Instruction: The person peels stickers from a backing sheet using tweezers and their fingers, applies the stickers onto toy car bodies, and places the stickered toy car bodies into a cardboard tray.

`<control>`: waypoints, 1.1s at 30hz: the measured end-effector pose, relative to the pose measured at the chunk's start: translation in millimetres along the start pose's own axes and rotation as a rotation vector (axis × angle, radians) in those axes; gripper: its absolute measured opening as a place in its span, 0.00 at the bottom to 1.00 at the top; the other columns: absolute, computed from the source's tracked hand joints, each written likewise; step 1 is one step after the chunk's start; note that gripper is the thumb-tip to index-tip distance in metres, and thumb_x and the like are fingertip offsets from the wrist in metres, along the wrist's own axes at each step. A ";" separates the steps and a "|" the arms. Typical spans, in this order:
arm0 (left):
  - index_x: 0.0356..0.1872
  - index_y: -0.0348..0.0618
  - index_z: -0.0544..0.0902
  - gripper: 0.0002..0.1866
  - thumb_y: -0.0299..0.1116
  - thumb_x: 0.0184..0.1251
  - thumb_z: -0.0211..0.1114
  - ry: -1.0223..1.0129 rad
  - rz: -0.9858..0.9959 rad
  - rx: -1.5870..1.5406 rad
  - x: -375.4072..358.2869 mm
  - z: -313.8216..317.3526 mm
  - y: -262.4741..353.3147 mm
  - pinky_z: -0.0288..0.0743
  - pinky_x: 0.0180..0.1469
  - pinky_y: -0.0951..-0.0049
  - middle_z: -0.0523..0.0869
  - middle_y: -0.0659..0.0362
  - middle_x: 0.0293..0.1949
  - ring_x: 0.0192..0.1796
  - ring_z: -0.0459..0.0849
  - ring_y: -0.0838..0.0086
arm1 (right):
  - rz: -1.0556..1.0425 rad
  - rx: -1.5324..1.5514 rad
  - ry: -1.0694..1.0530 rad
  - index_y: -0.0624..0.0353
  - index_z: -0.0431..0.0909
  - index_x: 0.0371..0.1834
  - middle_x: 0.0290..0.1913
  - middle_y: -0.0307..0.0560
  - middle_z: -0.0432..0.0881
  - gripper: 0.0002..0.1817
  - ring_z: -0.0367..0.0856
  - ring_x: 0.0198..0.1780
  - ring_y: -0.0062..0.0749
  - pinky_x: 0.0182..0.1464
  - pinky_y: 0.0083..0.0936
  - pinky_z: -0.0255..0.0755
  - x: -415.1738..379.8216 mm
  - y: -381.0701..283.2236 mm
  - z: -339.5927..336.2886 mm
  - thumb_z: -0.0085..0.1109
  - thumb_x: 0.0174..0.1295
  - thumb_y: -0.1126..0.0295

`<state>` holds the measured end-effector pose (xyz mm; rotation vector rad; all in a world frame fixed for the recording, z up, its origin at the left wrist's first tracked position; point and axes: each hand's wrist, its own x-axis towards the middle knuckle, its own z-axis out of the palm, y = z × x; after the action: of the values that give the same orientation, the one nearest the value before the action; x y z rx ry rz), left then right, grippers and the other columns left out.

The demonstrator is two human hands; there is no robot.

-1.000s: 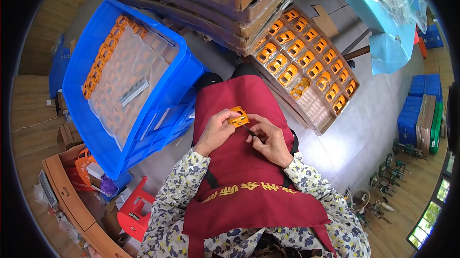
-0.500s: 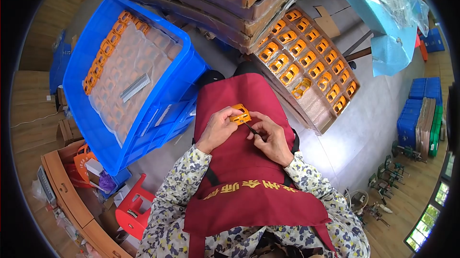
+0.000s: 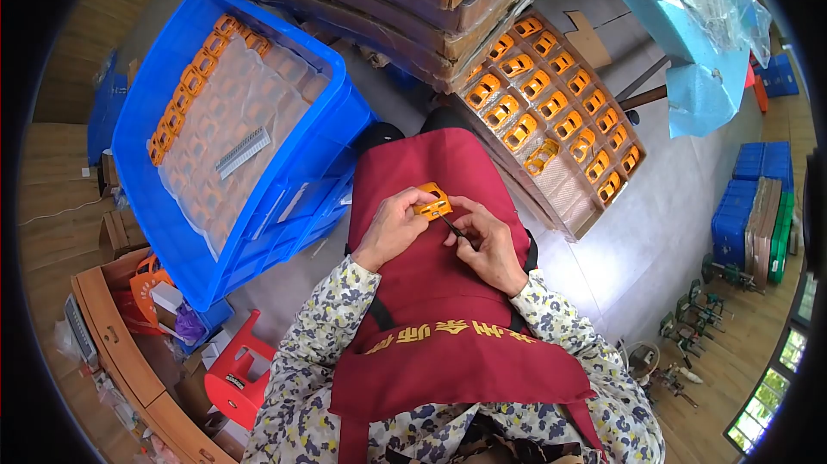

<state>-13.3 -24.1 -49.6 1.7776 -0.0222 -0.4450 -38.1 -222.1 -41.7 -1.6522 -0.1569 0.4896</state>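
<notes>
An orange toy car body (image 3: 434, 202) is pinched in my left hand (image 3: 388, 230), above the dark red apron (image 3: 418, 167) on my lap. My right hand (image 3: 488, 249) is closed on a thin dark tool (image 3: 451, 227), whose slim tip meets the near edge of the car. Whether this tool is a brush, a pen or a blade is too small to tell. Fingertips of the right hand also rest close against the car's right side.
To the left stands a blue crate (image 3: 332, 111) with orange car bodies under a plastic sheet and a ruler (image 3: 243, 152) on top. A divided tray (image 3: 579, 197) of orange cars lies at the right. Behind are stacked cardboard trays (image 3: 413, 12); a red stool (image 3: 237, 369) stands lower left.
The car has turned and tipped slightly in my left hand. Both hands stay almost where they were, and the tool's tip remains at the car's edge.
</notes>
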 end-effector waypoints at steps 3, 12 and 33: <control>0.45 0.37 0.81 0.15 0.21 0.55 0.59 0.008 -0.002 -0.010 -0.1 0.1 0.6 0.53 0.26 0.81 0.65 0.73 0.20 0.22 0.59 0.89 | -0.003 -0.013 -0.007 0.72 0.73 0.39 0.66 0.54 0.66 0.12 0.83 0.41 0.22 0.41 0.18 0.77 0.0 -0.2 -0.1 0.47 0.52 0.91; 0.39 0.33 0.78 0.09 0.25 0.56 0.60 0.027 0.147 0.244 7.7 2.9 -0.4 0.66 0.29 0.73 0.78 0.58 0.23 0.23 0.73 0.74 | -0.035 0.005 0.011 0.73 0.73 0.38 0.66 0.55 0.66 0.12 0.83 0.41 0.24 0.42 0.18 0.76 -0.4 5.3 2.3 0.46 0.52 0.91; 0.34 0.37 0.73 0.09 0.26 0.56 0.65 -0.272 0.688 0.650 8.6 31.6 44.3 0.74 0.37 0.60 0.77 0.49 0.33 0.35 0.79 0.53 | 0.112 0.103 0.313 0.67 0.71 0.41 0.29 0.44 0.80 0.13 0.77 0.27 0.18 0.28 0.17 0.69 -14.7 17.0 -32.8 0.61 0.59 0.72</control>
<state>-5.3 -67.2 -16.2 2.1665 -1.0373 -0.1708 -41.2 -260.1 -52.8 -1.6200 0.1899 0.3121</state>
